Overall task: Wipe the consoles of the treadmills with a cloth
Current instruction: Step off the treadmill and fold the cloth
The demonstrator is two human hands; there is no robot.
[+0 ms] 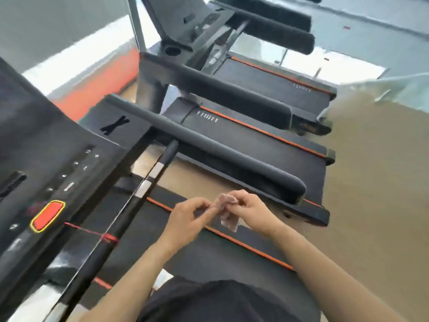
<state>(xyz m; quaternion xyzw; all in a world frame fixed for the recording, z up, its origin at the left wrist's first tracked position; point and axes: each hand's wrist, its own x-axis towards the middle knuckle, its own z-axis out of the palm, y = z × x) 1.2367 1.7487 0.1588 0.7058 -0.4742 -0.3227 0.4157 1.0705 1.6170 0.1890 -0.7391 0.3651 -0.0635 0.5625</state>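
Head view: a small, pale pinkish, crumpled cloth (228, 210) is held between both hands above the right edge of the nearest treadmill's black running belt (190, 259), just over the orange stripe that runs along that edge. The cloth's left side is pinched by the curled fingertips of the left hand (192, 217). Its upper part is gripped by the right hand (249, 212), whose fingers are curled round it, and a loose end of the cloth hangs down below that hand. The cloth is kept well apart from the nearest treadmill's black console (58, 159), which fills the left edge of the picture.

On that console an oblong red button with a yellow rim (47, 216) is seen near the lower edge, with a row of small pale markings above it. A thin red cord (92, 233) is stretched from beside the button to a black crossbar with silver bands (130, 203), round which it is wound. A long, black, padded handrail (209, 147) is set along the console's right side, above the hands.

Farther back, the black console of a second treadmill (185, 17) is seen, with a round cup recess (173, 50) at its near corner. The inside of the recess shows only dark, so its contents cannot be told. Brown flooring (371, 182) lies along the right.
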